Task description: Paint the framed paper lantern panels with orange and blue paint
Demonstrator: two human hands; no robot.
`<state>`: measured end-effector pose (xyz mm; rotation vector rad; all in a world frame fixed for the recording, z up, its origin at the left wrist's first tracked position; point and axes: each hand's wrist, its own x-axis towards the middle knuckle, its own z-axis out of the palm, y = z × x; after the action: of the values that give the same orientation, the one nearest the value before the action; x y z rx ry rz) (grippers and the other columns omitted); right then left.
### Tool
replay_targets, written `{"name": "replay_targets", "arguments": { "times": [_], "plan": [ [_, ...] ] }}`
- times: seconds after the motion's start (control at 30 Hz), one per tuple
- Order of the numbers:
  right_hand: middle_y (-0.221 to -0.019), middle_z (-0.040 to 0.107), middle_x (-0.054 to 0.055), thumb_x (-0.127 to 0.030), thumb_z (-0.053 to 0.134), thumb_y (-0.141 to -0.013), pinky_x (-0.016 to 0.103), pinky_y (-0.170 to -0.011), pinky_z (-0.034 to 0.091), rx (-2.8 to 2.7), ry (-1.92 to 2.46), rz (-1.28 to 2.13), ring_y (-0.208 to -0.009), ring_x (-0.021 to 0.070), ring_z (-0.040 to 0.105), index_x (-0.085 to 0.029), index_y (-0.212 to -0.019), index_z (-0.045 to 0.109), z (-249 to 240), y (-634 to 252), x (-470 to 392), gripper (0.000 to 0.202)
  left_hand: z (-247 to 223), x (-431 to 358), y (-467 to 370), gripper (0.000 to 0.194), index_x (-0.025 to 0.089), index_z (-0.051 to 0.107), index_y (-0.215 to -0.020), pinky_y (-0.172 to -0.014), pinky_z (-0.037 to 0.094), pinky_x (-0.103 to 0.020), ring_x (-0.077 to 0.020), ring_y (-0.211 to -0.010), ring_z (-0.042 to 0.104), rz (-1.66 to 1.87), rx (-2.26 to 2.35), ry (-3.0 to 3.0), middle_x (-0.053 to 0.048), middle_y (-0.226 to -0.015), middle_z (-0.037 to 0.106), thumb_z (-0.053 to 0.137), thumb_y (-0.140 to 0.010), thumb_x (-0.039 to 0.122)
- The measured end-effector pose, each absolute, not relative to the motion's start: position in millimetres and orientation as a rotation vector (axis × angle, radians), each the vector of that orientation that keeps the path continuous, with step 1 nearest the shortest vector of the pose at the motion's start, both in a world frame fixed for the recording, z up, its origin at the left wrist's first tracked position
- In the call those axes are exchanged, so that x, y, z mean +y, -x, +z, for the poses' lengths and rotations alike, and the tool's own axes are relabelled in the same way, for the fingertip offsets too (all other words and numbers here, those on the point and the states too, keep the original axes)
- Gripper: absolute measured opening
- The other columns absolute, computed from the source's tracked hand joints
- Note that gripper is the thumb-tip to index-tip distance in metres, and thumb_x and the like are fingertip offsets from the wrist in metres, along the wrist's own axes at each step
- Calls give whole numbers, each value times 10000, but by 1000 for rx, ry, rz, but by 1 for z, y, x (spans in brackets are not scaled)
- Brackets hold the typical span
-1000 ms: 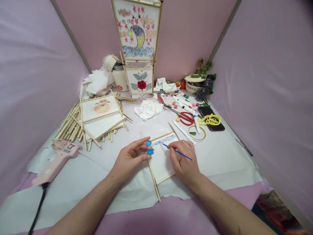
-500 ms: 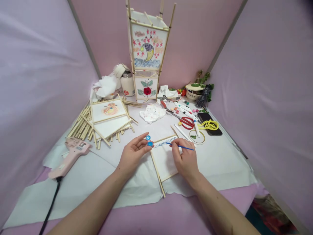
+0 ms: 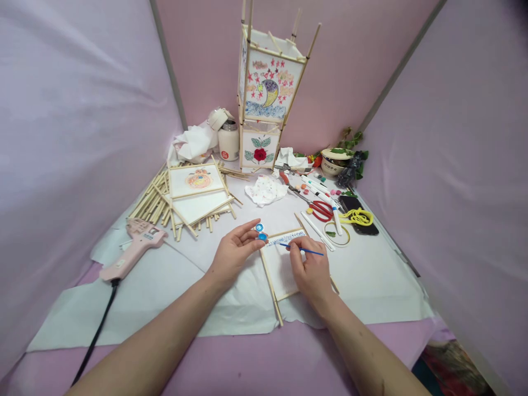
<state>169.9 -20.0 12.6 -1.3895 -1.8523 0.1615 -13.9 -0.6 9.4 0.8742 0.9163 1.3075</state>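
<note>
Scissors [image 3: 321, 211] beyond panel [image 3: 282, 269] (bottle [image 3: 229, 141] farther) | left hand [image 3: 233, 254] pinches pot [image 3: 262, 237] | right hand [image 3: 311, 267] pinches brush [image 3: 310, 251]

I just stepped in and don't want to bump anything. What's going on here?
A person's right hand holds a blue paintbrush at a stick-framed white panel. A band of blue dabs runs along its far edge; the visible part below is white. The left hand holds a small opened pot of blue paint near the panel's left corner. Behind stands a decorated tower; a pink glue gun lies to the left.
</note>
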Motion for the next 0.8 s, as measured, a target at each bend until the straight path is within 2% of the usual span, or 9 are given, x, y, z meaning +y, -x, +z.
{"name": "replay_targets", "arguments": {
  "times": [0.2, 0.8],
  "plan": [
    [-787, 682, -2, -194, 453, -915, 317, -786, 375, -1861, 1294, 273, -779, 160, 609, -211, -796, 585, 12, -163, -25, 179, 8, 0, 15, 561, 185, 686, -1170, -867, 500, -338, -183, -852, 677, 1297, 908, -883, -25, -861, 714, 852, -635, 201],
    [-798, 676, 2, -171, 460, -908, 340, -817, 360, -1861, 1283, 197, -786, 163, 604, -208, -832, 578, 11, -165, -25, 145, 8, 0, 15, 555, 197, 684, -1174, -865, 499, -335, -181, -860, 674, 1286, 914, -899, -20, -866, 717, 853, -645, 216]
  ]
}}
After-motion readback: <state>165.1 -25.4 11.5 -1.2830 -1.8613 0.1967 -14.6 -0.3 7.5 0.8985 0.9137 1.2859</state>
